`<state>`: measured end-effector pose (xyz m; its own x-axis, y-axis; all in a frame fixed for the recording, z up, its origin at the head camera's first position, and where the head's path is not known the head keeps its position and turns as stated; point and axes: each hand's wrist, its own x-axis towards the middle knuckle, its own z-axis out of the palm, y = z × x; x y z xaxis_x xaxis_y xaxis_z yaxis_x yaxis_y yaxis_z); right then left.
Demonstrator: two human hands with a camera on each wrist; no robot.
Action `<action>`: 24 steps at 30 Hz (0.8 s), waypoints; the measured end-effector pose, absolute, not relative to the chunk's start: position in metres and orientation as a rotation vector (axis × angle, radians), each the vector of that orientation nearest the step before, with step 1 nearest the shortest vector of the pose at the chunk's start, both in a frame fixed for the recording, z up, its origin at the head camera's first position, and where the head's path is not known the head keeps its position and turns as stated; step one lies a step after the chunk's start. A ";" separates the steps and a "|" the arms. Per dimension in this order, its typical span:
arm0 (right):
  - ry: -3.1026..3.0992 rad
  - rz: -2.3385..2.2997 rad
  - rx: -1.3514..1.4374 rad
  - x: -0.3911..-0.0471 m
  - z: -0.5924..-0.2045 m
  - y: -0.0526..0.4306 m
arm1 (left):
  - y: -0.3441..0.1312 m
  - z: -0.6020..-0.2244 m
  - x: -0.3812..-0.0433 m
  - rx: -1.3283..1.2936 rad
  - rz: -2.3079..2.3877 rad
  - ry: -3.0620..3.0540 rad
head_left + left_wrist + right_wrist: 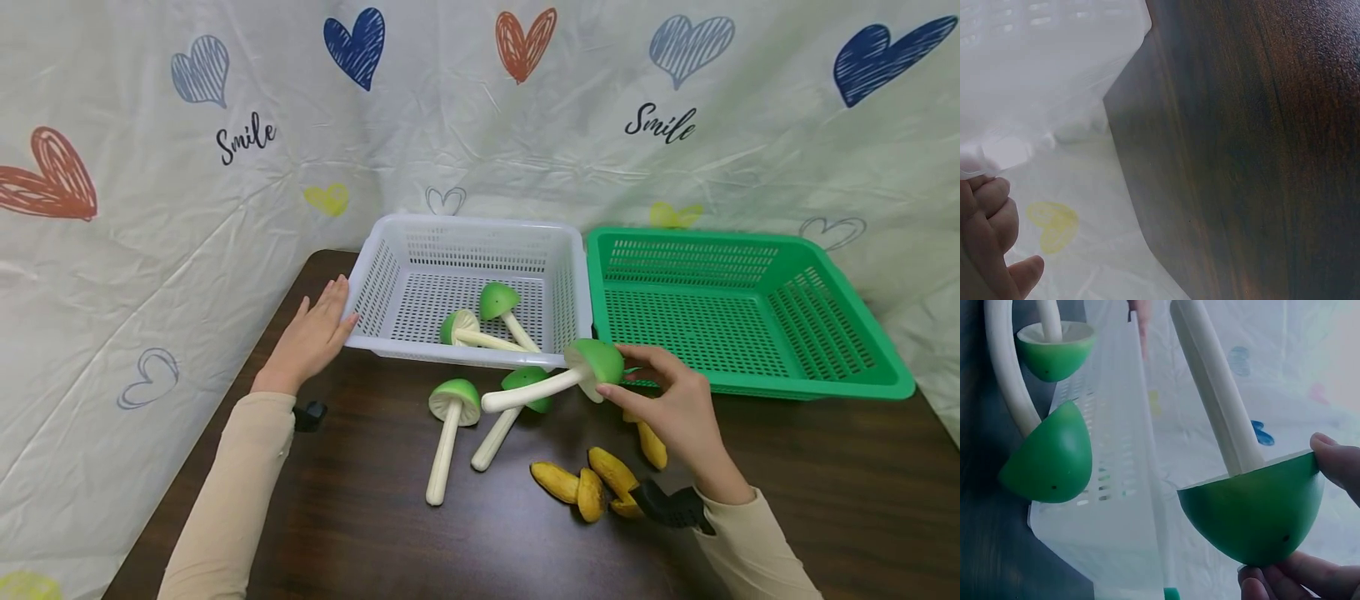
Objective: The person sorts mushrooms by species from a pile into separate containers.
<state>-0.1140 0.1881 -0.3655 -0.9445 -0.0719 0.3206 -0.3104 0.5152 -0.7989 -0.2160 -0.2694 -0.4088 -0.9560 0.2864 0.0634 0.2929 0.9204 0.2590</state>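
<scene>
A toy mushroom (pixel 600 360) with a green cap and cream stem is pinched at its cap by my right hand (pixel 678 408), thumb on one side and fingertips on the other. Its stem points left, above the table in front of the white basket (pixel 465 354). In the right wrist view the same mushroom (pixel 1254 512) has its stem upward. My left hand (pixel 311 333) rests against the white basket's left side, fingers extended along the rim. Two mushrooms, one by the far side (pixel 498 301) and one nearer (pixel 453 327), lie inside that basket.
Two more green-capped mushrooms lie on the table, one at left (pixel 450 417) and one partly behind the held stem (pixel 495 437). Several yellow banana-like pieces (pixel 555 482) lie near my right wrist. A green basket (pixel 810 387) stands right beside the white one, before a heart-printed cloth (pixel 450 108).
</scene>
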 end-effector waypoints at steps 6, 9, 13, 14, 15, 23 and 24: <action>-2.460 1.394 0.342 -0.129 -0.370 0.180 | -0.269 -0.408 -0.216 -0.460 -0.414 -3.057; -2.445 1.398 0.341 -0.135 -0.370 0.176 | -0.270 -0.408 -0.216 -0.460 -0.410 -3.056; -2.429 1.415 0.358 -0.139 -0.368 0.171 | -0.270 -0.409 -0.216 -0.461 -0.403 -3.052; -2.424 1.421 0.365 -0.141 -0.368 0.170 | -0.270 -0.409 -0.216 -0.461 -0.405 -3.053; -2.421 1.423 0.372 -0.142 -0.368 0.169 | -0.270 -0.410 -0.217 -0.463 -0.405 -3.053; -2.427 1.439 0.378 -0.146 -0.370 0.164 | -0.270 -0.409 -0.216 -0.470 -0.426 -3.061; -2.425 1.442 0.379 -0.147 -0.369 0.163 | -0.270 -0.409 -0.216 -0.470 -0.426 -3.060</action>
<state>-0.1468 0.1632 -0.3694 -0.9222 -0.0746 0.3793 -0.3689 0.4631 -0.8058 -0.2165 -0.2704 -0.4093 -0.9547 0.2920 0.0570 0.2965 0.9177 0.2644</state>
